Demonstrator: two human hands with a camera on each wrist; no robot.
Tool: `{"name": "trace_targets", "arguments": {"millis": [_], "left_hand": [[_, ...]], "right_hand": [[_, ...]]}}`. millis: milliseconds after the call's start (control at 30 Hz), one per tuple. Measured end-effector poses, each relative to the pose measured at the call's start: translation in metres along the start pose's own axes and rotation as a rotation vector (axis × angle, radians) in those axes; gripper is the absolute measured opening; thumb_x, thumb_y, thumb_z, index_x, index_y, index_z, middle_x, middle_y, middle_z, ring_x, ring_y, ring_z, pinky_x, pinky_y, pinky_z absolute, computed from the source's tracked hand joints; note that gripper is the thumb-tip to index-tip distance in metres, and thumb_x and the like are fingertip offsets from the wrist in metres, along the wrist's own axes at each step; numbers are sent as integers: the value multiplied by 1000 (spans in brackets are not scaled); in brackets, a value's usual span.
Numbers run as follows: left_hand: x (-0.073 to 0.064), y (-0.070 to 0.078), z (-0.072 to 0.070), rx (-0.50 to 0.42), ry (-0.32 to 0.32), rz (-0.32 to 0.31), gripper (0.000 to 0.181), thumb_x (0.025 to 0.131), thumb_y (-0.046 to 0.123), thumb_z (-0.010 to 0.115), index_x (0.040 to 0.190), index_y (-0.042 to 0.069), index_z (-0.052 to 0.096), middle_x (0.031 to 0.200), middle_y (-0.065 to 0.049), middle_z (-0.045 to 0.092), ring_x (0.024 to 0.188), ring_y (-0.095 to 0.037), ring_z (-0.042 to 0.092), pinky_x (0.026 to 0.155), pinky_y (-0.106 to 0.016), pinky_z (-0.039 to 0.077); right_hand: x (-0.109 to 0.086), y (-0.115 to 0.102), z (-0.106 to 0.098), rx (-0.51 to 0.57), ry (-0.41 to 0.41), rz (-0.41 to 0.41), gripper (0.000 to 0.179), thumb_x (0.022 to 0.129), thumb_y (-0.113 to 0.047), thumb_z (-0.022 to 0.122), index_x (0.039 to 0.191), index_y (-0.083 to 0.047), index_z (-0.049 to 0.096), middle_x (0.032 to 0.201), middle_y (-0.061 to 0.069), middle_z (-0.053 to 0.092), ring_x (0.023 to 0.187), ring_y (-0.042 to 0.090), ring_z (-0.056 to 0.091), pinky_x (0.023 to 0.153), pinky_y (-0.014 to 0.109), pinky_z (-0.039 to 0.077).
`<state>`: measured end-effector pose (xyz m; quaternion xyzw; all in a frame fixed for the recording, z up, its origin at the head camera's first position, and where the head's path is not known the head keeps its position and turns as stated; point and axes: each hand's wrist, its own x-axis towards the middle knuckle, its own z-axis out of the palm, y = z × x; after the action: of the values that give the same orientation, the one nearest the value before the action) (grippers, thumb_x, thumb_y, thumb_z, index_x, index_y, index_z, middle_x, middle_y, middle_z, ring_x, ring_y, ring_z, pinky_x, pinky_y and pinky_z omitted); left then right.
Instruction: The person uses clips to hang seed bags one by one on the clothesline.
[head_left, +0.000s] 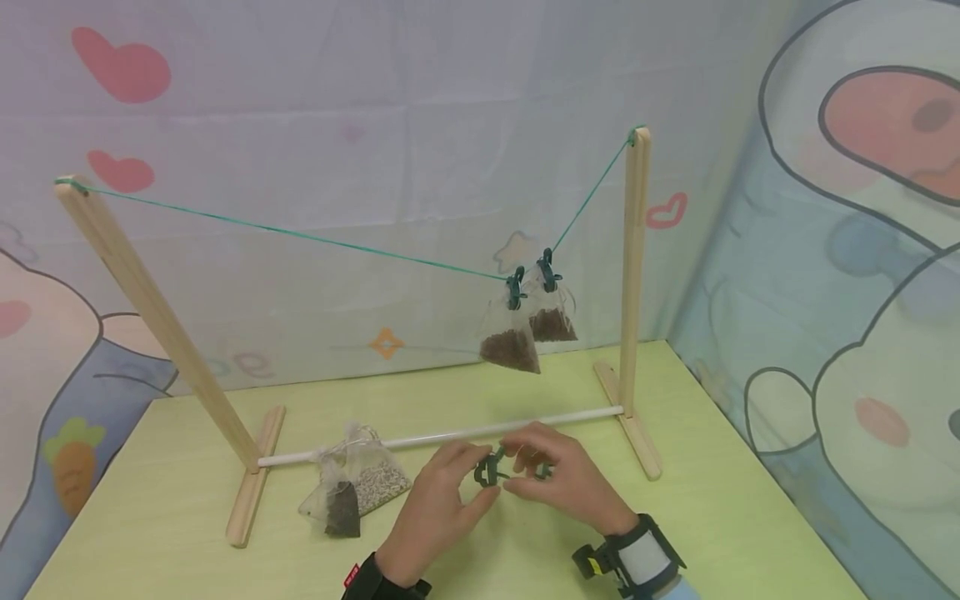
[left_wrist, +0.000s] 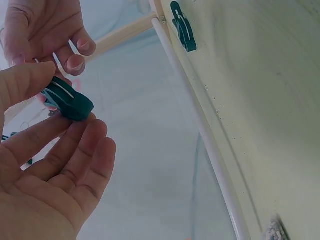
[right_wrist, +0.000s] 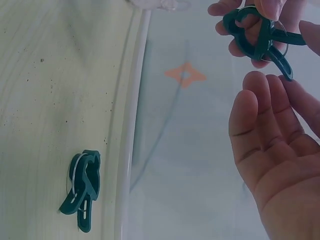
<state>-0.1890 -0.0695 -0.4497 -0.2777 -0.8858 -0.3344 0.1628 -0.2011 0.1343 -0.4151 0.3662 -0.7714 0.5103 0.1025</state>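
Note:
My left hand (head_left: 442,504) pinches a dark green spring clip (head_left: 489,472) between thumb and fingertips, low over the table. On its other side my right hand (head_left: 570,479) has thumb and forefinger at the clip's two handles (right_wrist: 284,62), the other fingers extended. A second green clip (right_wrist: 85,185) lies on the table beside the white rod, partly hidden by the right hand in the head view. Two mesh bags of dark brown grains, a front one (head_left: 510,348) and a rear one (head_left: 552,325), hang from a green string, each by a green clip.
The green string (head_left: 300,233) sags between a left wooden post (head_left: 161,325) and a right wooden post (head_left: 634,275). A white rod (head_left: 450,435) joins their feet. Left of my hands, a mesh bag of pale grains (head_left: 381,482) and one of dark contents (head_left: 342,510) lie on the table.

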Motion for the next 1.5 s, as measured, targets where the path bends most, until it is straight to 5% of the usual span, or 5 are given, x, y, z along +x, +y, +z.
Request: {"name": "trace_targets", "arguments": {"millis": [400, 767, 900, 1200, 1500], "left_hand": [[-2, -2, -17, 17, -71, -63, 50, 91, 38, 56, 137, 22, 43, 130, 3, 49, 114, -12, 50, 93, -27, 42], [-2, -22, -63, 78, 140, -216, 44, 87, 25, 64, 128, 12, 55, 117, -3, 59, 99, -16, 57, 71, -28, 48], [-5, -35, -76, 94, 190, -260, 43, 86, 22, 64, 126, 7, 56, 115, -8, 59, 97, -21, 58, 72, -31, 49], [-15, -60, -96, 108, 215, -434, 42, 90, 22, 58, 127, 1, 54, 116, -16, 58, 99, -30, 58, 72, -38, 49], [-23, -72, -106, 203, 175, -616, 47, 88, 23, 57, 121, -11, 54, 110, -30, 55, 90, -39, 58, 69, -47, 50]], "right_hand": [[3, -10, 2, -88, 95, -101, 28, 72, -4, 74, 99, -3, 65, 85, 2, 62, 68, 20, 61, 59, 32, 53], [2, -9, 1, -132, 148, -97, 19, 74, -2, 72, 93, -3, 67, 81, 7, 65, 69, 10, 61, 59, 32, 54], [3, -8, 0, -147, 165, -96, 17, 74, -2, 72, 91, -3, 67, 81, 9, 66, 70, 11, 62, 61, 27, 53], [3, -6, -1, -163, 205, -79, 12, 76, -1, 70, 87, -4, 68, 81, 8, 67, 68, 12, 62, 61, 21, 51], [3, -2, -2, -149, 228, -81, 9, 78, -1, 69, 86, -6, 68, 74, 5, 65, 61, 11, 58, 54, 22, 48]]}}
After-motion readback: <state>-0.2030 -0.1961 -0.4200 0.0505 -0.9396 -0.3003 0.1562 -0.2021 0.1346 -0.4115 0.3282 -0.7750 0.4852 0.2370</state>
